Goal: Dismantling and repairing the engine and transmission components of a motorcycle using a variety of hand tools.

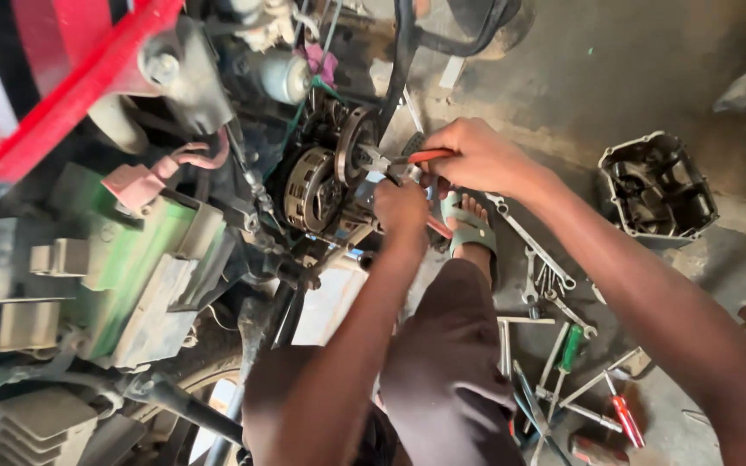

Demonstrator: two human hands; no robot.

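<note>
Floor (632, 78): bare grey concrete, oil-stained, workshop setting. Spanners (546, 267), a green-handled screwdriver (570, 347) and a red-handled screwdriver (625, 420) lie scattered below the right forearm; a dark engine cover (656, 185) sits well to the right of both hands.

Motorcycle (88, 173): red bodywork, engine side open, round clutch assembly (311, 185) exposed just left of the fingers.

Right hand (477, 155): fingers closed around the red handles of a pair of pliers (403, 164), whose tip reaches left to the clutch assembly.

Left hand (401, 207): fingers curled against the pliers' head, just below the right hand; what they grip cannot be told.

Sandalled foot (470, 223): directly beneath both hands.
</note>
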